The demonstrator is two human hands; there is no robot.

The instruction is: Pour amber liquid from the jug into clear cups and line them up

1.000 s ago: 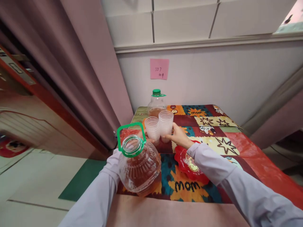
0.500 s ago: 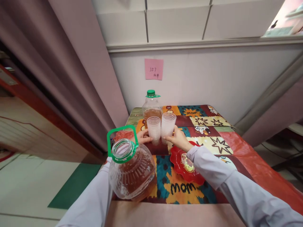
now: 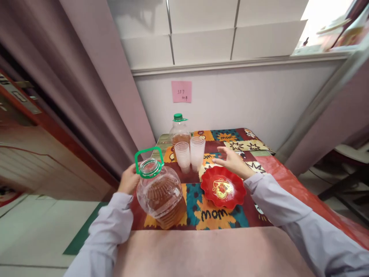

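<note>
Two stacks of clear plastic cups [image 3: 190, 154] stand side by side on the patterned tablecloth [image 3: 219, 215]. My right hand [image 3: 233, 161] hovers just right of them, fingers spread, holding nothing. My left hand [image 3: 128, 180] is at the left side of a big clear jug [image 3: 160, 194] with a green handle and brown liquid; its fingers curl against the jug, partly hidden behind it. A red scalloped plate [image 3: 222, 187] lies below my right hand.
A second jug with a green cap [image 3: 179, 130] stands at the table's far end by the wall. A pink note [image 3: 181, 91] is stuck on the wall. Curtains hang at left, and a chair [image 3: 348, 169] stands at right.
Both hands have let go of the cup stacks, which now stand on the table. My left hand drew back to the big jug, and my right hand opened and moved right.
</note>
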